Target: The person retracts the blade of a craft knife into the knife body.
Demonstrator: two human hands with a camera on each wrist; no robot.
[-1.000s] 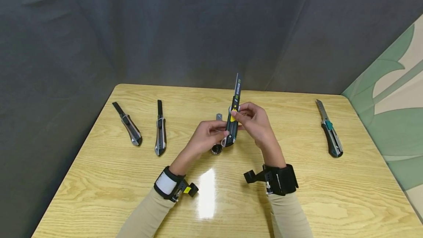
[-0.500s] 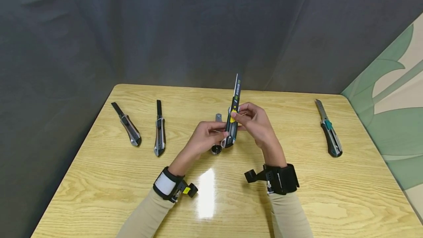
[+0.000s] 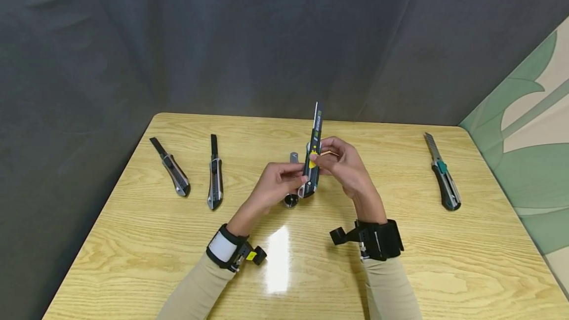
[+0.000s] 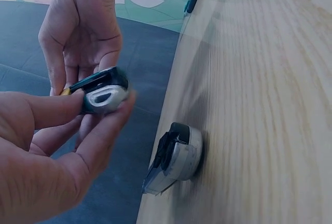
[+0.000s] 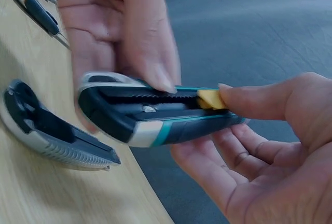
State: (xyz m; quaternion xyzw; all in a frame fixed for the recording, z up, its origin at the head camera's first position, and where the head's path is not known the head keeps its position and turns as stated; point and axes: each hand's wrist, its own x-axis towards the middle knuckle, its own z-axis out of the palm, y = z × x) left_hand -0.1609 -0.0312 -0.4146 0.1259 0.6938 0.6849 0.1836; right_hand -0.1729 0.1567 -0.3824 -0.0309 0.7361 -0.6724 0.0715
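Black cutter (image 3: 314, 146) | 2 hands (image 3: 276, 185) (image 3: 348, 167) pinching | yellow slider (image 5: 210, 100) apparently in channel (image 5: 163, 100)

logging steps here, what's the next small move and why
Perhaps slide the yellow plastic slider back along the black-and-teal cutter handle: the long dark blade sticks out, the right hand has its thumb on the slider, and the left hand grips the handle's rear.

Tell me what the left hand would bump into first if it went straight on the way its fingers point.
Most likely the right hand, just beyond the utility knife that both hands hold. Depth is hard to judge here, so the left hand might slip beneath it.
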